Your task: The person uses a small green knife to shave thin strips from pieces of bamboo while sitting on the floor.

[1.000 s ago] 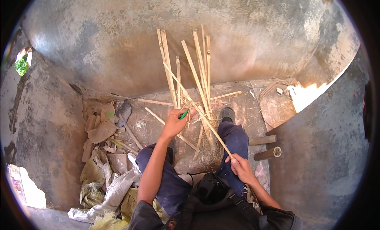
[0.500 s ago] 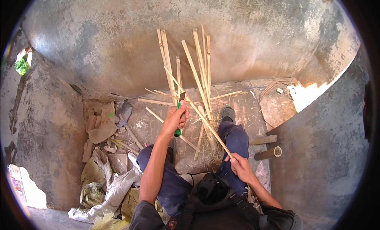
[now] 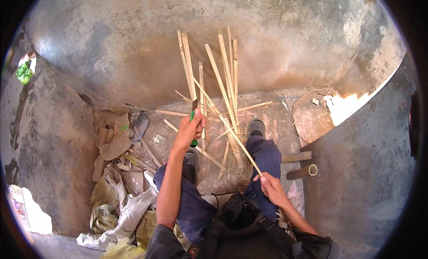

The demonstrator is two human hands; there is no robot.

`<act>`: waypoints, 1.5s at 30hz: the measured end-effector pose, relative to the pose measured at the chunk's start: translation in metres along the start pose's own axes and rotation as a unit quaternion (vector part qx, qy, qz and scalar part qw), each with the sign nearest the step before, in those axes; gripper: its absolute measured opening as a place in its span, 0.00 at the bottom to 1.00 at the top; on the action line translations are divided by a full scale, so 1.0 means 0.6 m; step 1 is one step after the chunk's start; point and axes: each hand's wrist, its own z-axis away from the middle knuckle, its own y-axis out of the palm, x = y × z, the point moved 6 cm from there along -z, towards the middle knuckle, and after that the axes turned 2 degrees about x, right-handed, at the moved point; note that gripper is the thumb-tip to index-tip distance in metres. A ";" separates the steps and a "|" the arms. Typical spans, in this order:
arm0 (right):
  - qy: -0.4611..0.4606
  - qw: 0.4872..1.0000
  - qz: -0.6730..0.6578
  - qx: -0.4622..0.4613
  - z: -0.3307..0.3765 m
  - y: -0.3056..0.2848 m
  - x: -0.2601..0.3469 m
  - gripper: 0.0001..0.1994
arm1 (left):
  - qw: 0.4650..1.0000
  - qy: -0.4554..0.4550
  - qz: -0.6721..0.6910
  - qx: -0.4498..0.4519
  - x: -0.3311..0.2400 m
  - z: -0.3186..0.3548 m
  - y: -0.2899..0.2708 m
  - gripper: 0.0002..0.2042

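My left hand [image 3: 189, 132] is closed round the green handle of a knife [image 3: 195, 106], its dark blade pointing away from me. The blade stands just left of a long pale bamboo strip [image 3: 243, 148], apparently not touching it. My right hand [image 3: 271, 187] grips the near end of that strip above my right thigh. From there the strip slants away to the left, its far part crossing in front of other strips. A thin curled sliver [image 3: 182, 96] shows left of the blade; whether it hangs from the strip I cannot tell.
Several bamboo strips [image 3: 220, 78] lean against the far wall [image 3: 276, 49]. More sticks and shavings lie on the floor between my feet. Crumpled sacks [image 3: 129, 214] and debris [image 3: 113, 145] are on the left. Two round bamboo pieces [image 3: 303, 172] stick out at the right.
My left hand and the knife have moved a little left and towards me, away from the strip. The thin sliver beside the blade has shifted. My right hand has stayed almost still.
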 end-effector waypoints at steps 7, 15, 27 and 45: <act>0.005 0.996 -0.083 0.012 -0.009 -0.004 -0.015 0.23 | 0.956 0.112 -0.272 0.015 0.009 0.019 0.029 0.23; 0.025 0.988 -0.153 -0.012 -0.005 -0.013 -0.019 0.23 | 0.991 0.019 0.051 -0.124 0.023 0.022 -0.029 0.20; 0.007 0.999 -0.037 0.033 -0.008 0.005 -0.004 0.22 | 0.944 0.269 -0.112 -0.157 -0.026 0.028 0.059 0.21; -0.018 0.999 0.009 -0.026 -0.004 0.003 0.002 0.14 | 0.970 0.158 0.111 -0.146 -0.015 0.015 0.016 0.17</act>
